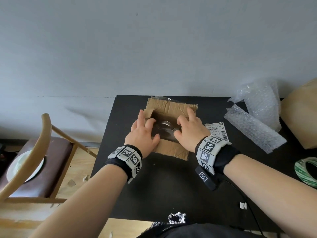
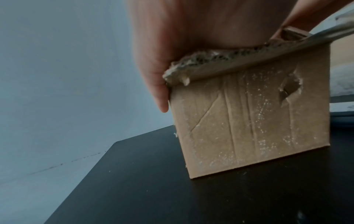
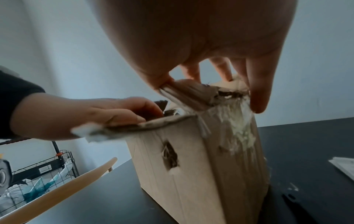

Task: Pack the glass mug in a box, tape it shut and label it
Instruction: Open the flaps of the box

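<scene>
A worn cardboard box (image 1: 169, 107) stands open on the black table (image 1: 171, 177), its side wall (image 2: 249, 121) torn with a small hole. The glass mug (image 1: 165, 125) sits upright deep inside it. My left hand (image 1: 142, 133) lies flat on the left flap, fingers reaching over its edge (image 3: 86, 115) and palm on the torn rim (image 2: 191, 30). My right hand (image 1: 188, 133) holds the right flap (image 3: 191, 94), pinched between thumb and fingers (image 3: 191, 37). A white printed label (image 1: 217, 130) lies just right of the box. A green-and-white tape roll (image 1: 307, 170) rests at the table's right edge.
Bubble wrap sheets (image 1: 253, 117) lie at the back right, beside a larger cardboard box (image 1: 301, 114). A wooden chair (image 1: 34, 160) with a plate (image 1: 17, 167) on its seat stands left of the table. A wire basket (image 3: 38, 174) stands on the floor beyond.
</scene>
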Demonstrator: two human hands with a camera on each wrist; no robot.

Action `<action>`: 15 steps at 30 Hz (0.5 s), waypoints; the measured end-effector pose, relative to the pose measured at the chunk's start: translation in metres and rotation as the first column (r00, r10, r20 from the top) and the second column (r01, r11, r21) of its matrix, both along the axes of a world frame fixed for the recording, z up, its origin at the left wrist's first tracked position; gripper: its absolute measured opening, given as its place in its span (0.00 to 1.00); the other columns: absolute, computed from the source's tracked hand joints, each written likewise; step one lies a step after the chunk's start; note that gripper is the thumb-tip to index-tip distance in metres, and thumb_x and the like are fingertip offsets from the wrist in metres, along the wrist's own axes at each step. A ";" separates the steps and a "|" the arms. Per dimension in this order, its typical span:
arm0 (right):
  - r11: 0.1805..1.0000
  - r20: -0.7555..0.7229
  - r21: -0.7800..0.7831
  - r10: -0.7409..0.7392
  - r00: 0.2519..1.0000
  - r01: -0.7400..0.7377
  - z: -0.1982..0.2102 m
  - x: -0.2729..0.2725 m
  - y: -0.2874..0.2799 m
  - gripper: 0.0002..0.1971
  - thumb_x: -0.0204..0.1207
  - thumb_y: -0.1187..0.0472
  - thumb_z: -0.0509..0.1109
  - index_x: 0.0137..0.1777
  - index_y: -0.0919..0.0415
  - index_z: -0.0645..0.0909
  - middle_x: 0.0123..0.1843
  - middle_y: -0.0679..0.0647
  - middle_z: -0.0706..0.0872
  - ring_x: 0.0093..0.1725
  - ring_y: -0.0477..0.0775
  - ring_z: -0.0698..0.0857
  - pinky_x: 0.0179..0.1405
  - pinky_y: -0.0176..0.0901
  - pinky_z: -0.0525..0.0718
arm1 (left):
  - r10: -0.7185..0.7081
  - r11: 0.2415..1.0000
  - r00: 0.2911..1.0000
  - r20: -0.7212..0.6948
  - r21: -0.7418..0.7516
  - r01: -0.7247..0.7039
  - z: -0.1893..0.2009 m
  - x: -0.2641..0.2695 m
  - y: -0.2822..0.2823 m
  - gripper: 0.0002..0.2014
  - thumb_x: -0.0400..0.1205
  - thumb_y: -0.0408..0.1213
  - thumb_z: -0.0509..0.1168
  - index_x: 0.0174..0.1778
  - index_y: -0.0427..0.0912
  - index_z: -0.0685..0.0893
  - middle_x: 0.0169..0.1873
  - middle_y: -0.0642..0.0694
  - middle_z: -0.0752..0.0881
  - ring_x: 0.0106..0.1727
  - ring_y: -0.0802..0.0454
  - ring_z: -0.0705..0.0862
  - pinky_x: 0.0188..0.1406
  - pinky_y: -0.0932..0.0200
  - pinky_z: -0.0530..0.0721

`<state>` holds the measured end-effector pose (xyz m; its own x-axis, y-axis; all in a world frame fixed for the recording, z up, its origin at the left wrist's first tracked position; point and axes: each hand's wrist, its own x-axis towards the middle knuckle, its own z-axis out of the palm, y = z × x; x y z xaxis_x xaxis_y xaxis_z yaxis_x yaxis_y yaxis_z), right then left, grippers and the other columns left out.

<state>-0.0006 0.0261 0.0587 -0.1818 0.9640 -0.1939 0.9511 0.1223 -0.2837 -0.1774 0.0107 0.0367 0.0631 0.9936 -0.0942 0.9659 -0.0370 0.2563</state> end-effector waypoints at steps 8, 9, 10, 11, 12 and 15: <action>0.993 -0.009 0.106 -0.057 0.998 0.058 0.016 0.009 -0.004 0.15 0.77 0.51 0.62 0.57 0.61 0.73 0.62 0.57 0.75 0.54 0.57 0.77 0.46 0.46 0.77 | 0.149 0.988 0.978 0.149 0.028 -0.155 0.013 -0.006 0.009 0.33 0.78 0.43 0.66 0.77 0.46 0.59 0.74 0.43 0.68 0.49 0.43 0.84 0.43 0.52 0.85; 0.994 -0.049 0.077 -0.078 0.996 0.082 0.016 0.009 -0.004 0.14 0.77 0.53 0.63 0.56 0.62 0.74 0.65 0.58 0.73 0.55 0.57 0.78 0.47 0.46 0.78 | 0.168 0.985 0.971 0.169 0.018 -0.174 0.014 -0.007 0.010 0.35 0.77 0.43 0.67 0.78 0.46 0.58 0.73 0.42 0.69 0.52 0.41 0.83 0.45 0.51 0.84; 0.994 -0.078 0.052 -0.095 0.992 0.099 0.016 0.009 -0.005 0.13 0.78 0.56 0.63 0.57 0.64 0.75 0.69 0.58 0.71 0.55 0.58 0.80 0.49 0.46 0.79 | 0.187 0.982 0.965 0.185 0.005 -0.191 0.015 -0.007 0.010 0.37 0.76 0.43 0.68 0.78 0.46 0.58 0.72 0.40 0.69 0.55 0.40 0.83 0.47 0.50 0.83; 0.994 -0.094 0.033 -0.104 0.990 0.107 0.016 0.009 -0.005 0.13 0.78 0.59 0.63 0.58 0.65 0.75 0.72 0.59 0.68 0.56 0.58 0.81 0.50 0.46 0.79 | 0.205 0.978 0.958 0.199 -0.008 -0.207 0.015 -0.007 0.010 0.38 0.75 0.43 0.69 0.79 0.46 0.57 0.72 0.40 0.69 0.57 0.39 0.82 0.49 0.50 0.81; 0.994 -0.099 0.014 -0.107 0.989 0.109 0.016 0.010 -0.006 0.13 0.79 0.62 0.63 0.60 0.67 0.74 0.74 0.60 0.65 0.57 0.58 0.81 0.52 0.45 0.78 | 0.221 0.975 0.951 0.216 -0.017 -0.222 0.015 -0.007 0.010 0.39 0.75 0.42 0.70 0.79 0.45 0.57 0.72 0.39 0.69 0.58 0.39 0.82 0.51 0.50 0.81; 0.992 -0.105 0.015 -0.122 0.987 0.124 0.006 0.018 -0.015 0.19 0.77 0.71 0.64 0.68 0.68 0.68 0.79 0.62 0.55 0.58 0.58 0.81 0.54 0.42 0.78 | 0.270 0.961 0.915 0.299 -0.023 -0.276 0.013 -0.006 0.008 0.41 0.73 0.40 0.72 0.80 0.45 0.56 0.71 0.39 0.69 0.60 0.40 0.80 0.53 0.51 0.79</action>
